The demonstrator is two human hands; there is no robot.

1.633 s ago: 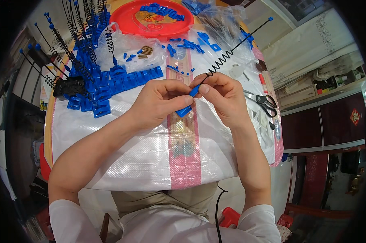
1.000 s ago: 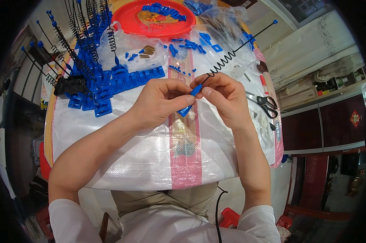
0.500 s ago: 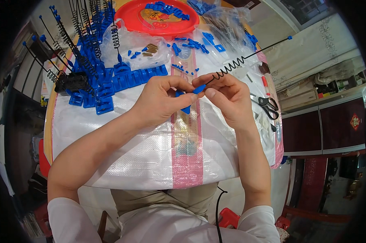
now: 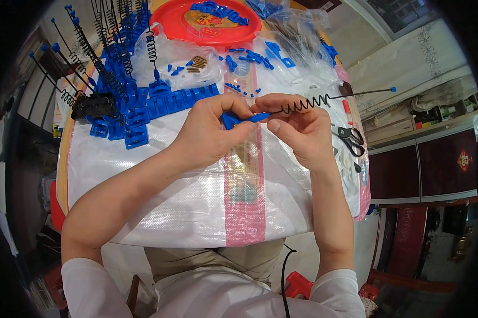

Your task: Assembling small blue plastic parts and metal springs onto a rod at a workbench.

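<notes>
Hands at frame centre: left hand (image 4: pixel 210 132) pinching blue base (image 4: pixel 233 120), right hand (image 4: pixel 297 130) gripping spring wire (image 4: pixel 307 103), long axis running toward upper right.

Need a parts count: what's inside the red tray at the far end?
The red tray holds loose blue plastic pieces over a printed centre. Its far rim is cut off by the picture edge.

White short sleeves, khaki trousers, bare forearms.
</notes>
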